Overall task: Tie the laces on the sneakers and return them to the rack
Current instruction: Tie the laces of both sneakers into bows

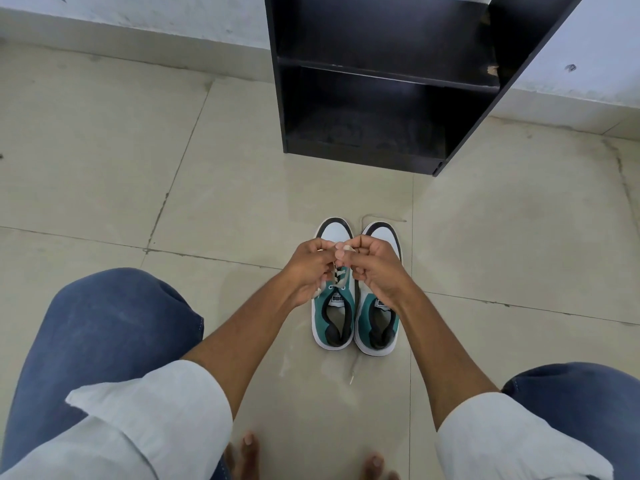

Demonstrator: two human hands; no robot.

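Two teal and white sneakers stand side by side on the tiled floor, toes pointing away from me. Over the left sneaker (pixel 333 318), my left hand (pixel 309 270) and my right hand (pixel 372 268) meet, each pinching an end of its white lace (pixel 338 276). The lace is pulled up taut from the top eyelets. The right sneaker (pixel 381 323) is partly under my right hand; its loose lace trails past the toe (pixel 381 218) and behind the heel (pixel 353 370). The black rack (pixel 388 157) stands just beyond the shoes.
The rack has two open shelves with nothing on them and leans against a pale wall (pixel 138 15). My knees in blue jeans (pixel 114 327) flank the shoes, and my bare toes (pixel 249 448) are at the bottom. Beige floor tiles surround everything.
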